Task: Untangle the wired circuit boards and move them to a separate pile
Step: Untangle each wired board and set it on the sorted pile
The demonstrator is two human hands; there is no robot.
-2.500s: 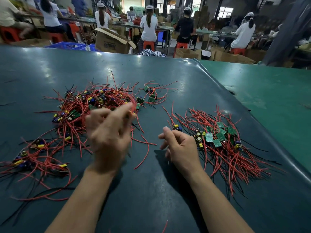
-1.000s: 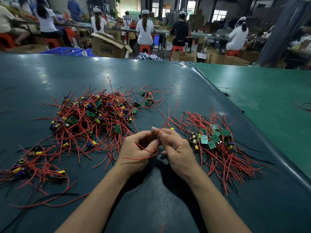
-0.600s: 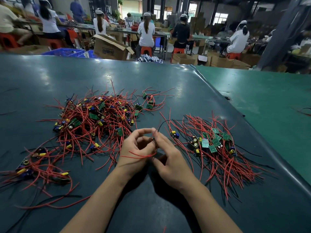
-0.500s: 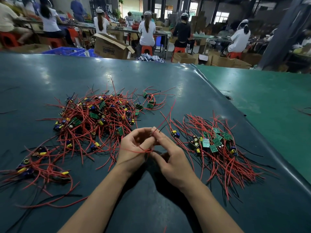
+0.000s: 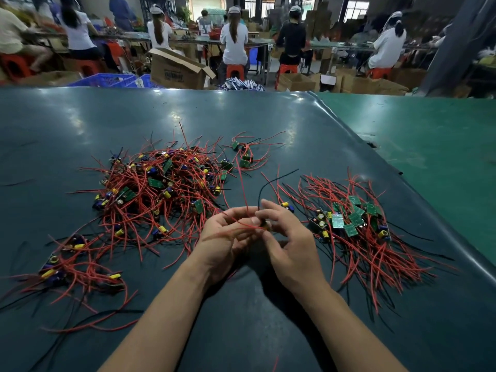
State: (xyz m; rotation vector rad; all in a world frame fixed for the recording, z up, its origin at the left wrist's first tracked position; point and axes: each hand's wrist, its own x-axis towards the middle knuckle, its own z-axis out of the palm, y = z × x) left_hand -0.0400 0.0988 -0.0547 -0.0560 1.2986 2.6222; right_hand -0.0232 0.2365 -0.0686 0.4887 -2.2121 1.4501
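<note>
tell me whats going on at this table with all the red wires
A person is sorting wired circuit boards. Both hands, the left hand and right hand, pinch one small board's red and black wires between the piles. A big tangled pile lies to the left, and a neater sorted pile lies to the right on the dark table.

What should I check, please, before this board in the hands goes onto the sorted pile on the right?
1. Both hands hold the piece: left hand and right hand pinch it between them. Ok.
2. Board itself visible: hidden by the fingers. Cannot tell.
3. Its red wire free of the tangled pile: it rises past the pile's edge; contact unclear. Cannot tell.
4. Its black wire free: it arcs up alone. Ok.
5. Sorted pile lies beside the right hand. Ok.
</note>
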